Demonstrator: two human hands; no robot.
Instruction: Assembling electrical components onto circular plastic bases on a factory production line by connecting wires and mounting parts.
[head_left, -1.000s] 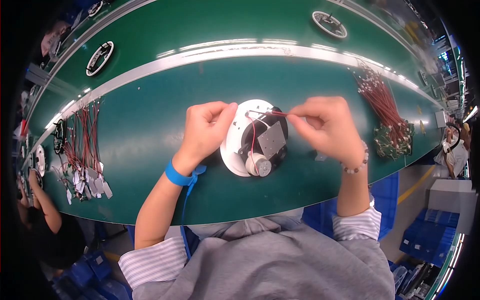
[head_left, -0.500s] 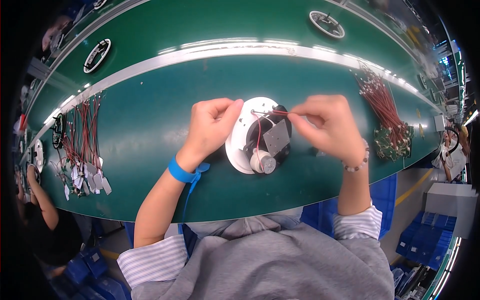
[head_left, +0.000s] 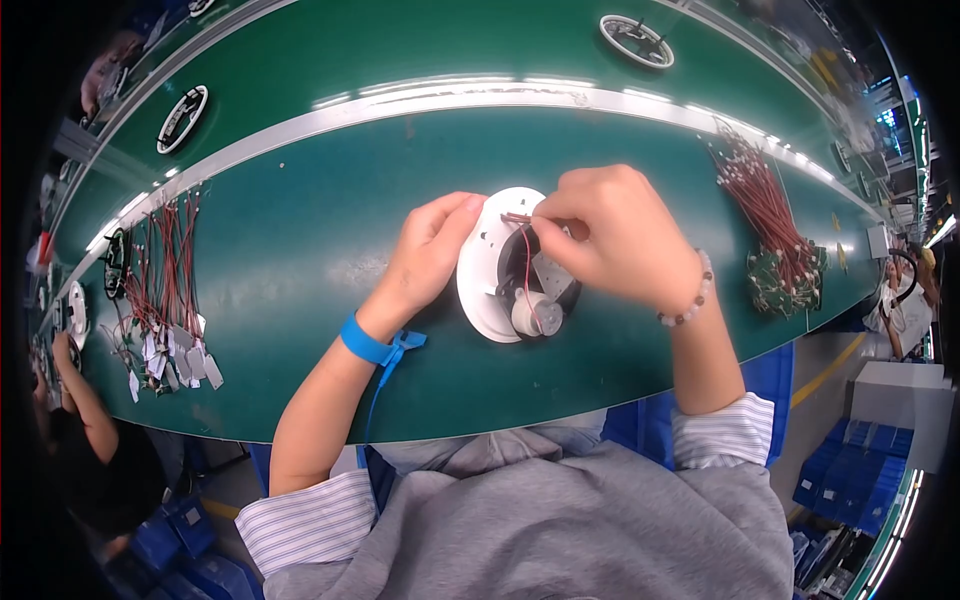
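A white round plastic housing (head_left: 480, 285) stands tilted in the middle of the bench. On it sit a black part (head_left: 513, 262), a grey metal plate (head_left: 551, 277) partly behind my fingers, and a small cylindrical motor (head_left: 537, 314) with a thin red wire running up from it. My left hand (head_left: 432, 245) grips the housing's upper left edge between thumb and fingers. Over the housing's upper right, my right hand (head_left: 610, 232) pinches dark red wires (head_left: 517, 218), whose ends lie near the top of the housing. The fingertips partly hide the wires.
Bundles of red wires with white tags (head_left: 170, 300) lie at left; another bundle with green circuit boards (head_left: 785, 265) lies at right. Beyond a pale rail, white rings (head_left: 183, 119) with black parts rest on a green belt (head_left: 420, 45). A co-worker's arm (head_left: 88, 395) shows far left.
My right hand has moved left with the wires, closer to the housing's top. The housing has shifted slightly right and turned a little. The rings on the belt have moved left.
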